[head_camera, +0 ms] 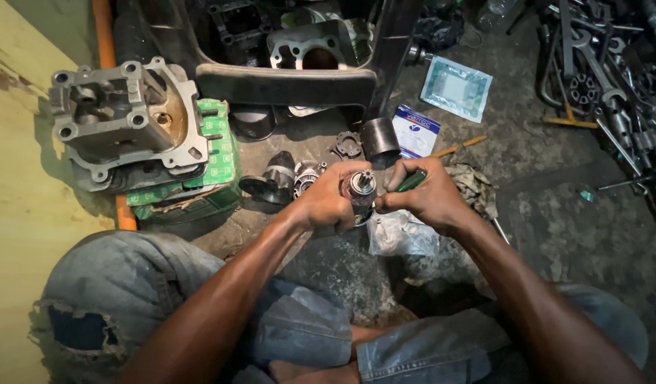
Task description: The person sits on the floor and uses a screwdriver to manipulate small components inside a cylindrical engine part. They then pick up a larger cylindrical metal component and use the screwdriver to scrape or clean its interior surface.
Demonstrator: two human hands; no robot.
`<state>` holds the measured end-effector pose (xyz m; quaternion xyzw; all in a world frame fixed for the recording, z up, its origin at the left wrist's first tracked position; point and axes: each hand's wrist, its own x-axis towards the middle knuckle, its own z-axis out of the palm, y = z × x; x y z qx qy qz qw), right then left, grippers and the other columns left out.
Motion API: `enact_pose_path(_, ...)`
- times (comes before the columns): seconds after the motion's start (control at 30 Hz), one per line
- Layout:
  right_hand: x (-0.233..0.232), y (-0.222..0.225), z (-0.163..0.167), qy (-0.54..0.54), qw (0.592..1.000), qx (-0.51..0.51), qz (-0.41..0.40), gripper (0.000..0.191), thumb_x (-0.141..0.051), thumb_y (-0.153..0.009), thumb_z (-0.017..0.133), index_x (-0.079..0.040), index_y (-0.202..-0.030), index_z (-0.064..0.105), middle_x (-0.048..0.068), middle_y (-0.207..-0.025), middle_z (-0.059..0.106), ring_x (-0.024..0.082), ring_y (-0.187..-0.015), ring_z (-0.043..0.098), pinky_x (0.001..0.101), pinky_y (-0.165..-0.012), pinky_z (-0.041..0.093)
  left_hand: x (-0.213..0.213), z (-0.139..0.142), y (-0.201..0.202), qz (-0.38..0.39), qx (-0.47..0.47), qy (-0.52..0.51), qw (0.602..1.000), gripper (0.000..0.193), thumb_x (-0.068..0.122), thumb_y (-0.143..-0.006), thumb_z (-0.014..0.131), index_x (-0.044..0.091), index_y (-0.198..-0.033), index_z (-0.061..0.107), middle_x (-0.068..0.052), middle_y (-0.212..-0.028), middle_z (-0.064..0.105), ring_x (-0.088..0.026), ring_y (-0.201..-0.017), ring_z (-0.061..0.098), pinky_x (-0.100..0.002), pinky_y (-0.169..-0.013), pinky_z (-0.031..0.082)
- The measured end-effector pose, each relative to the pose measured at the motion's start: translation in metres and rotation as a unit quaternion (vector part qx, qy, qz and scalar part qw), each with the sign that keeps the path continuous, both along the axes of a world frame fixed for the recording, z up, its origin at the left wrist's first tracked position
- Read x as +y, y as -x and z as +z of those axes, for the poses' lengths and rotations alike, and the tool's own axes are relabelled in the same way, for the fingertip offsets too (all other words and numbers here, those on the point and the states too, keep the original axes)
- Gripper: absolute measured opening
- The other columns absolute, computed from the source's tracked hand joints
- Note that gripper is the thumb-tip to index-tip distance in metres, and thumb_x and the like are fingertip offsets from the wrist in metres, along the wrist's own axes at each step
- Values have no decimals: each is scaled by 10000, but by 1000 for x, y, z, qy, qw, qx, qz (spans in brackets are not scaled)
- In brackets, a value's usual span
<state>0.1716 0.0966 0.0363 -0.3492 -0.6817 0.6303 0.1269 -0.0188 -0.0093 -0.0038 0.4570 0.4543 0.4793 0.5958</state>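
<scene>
My left hand (326, 203) grips a small round metal motor part (360, 186) with a toothed end facing up. My right hand (429, 195) holds a green-handled tool (411, 180) against the side of that part. Both hands meet over the dirty concrete floor, just above a crumpled clear plastic bag (401, 236). My knees in torn blue jeans (114, 299) frame the bottom of the view.
A grey engine cylinder block (122, 121) sits on a green box (218, 153) at left. Metal motor pieces (274, 181) and a black cylinder (379, 137) lie behind the hands. Packets (456, 87) and a pile of wrenches (605, 71) lie at right.
</scene>
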Motion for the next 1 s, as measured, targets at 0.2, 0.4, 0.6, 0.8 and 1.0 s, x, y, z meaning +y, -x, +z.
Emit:
enact_pose_path(0.2, 3, 0, -2, 53, 998, 19, 1, 170, 131, -752, 737, 20, -796, 616, 135, -803, 725, 236, -765, 767, 359, -712, 660, -1, 2, -1, 8, 0, -4, 1000, 466, -144, -453, 615, 49, -873, 560, 14, -717, 555, -108, -591, 535, -315, -388, 407)
enact_pose_path(0.4, 2, 3, -4, 92, 995, 33, -14, 191, 151, -753, 726, 37, -835, 596, 165, -831, 697, 272, -771, 767, 417, -711, 681, 0, -3, -1, 7, -8, -12, 1000, 449, -141, -431, 614, 54, -831, 550, 22, -720, 548, -99, -614, 520, -305, -400, 400)
enact_pose_path(0.6, -1, 6, 3, 58, 998, -27, -19, 202, 157, -713, 695, 10, -812, 599, 106, -834, 670, 240, -749, 757, 385, -689, 694, 0, -3, 0, 0, -31, -31, 999, 441, -131, -406, 609, 50, -807, 574, 28, -770, 591, -99, -645, 538, -310, -429, 442)
enact_pose_path(0.8, -6, 6, 7, -17, 995, -95, -6, 173, 102, -725, 721, -24, -792, 623, 85, -808, 689, 189, -742, 733, 318, -671, 640, -5, 2, -3, 5, -84, 13, 996, 438, -129, -420, 572, 41, -823, 602, -1, -737, 582, -113, -588, 519, -309, -370, 389)
enact_pose_path(1.0, -9, 8, 4, -97, 987, -130, 19, 177, 47, -711, 796, -28, -747, 639, 59, -781, 683, 145, -709, 663, 310, -640, 563, -6, 4, -3, 8, -45, 10, 999, 418, -139, -430, 597, 35, -808, 555, 10, -727, 536, -99, -577, 495, -308, -361, 391)
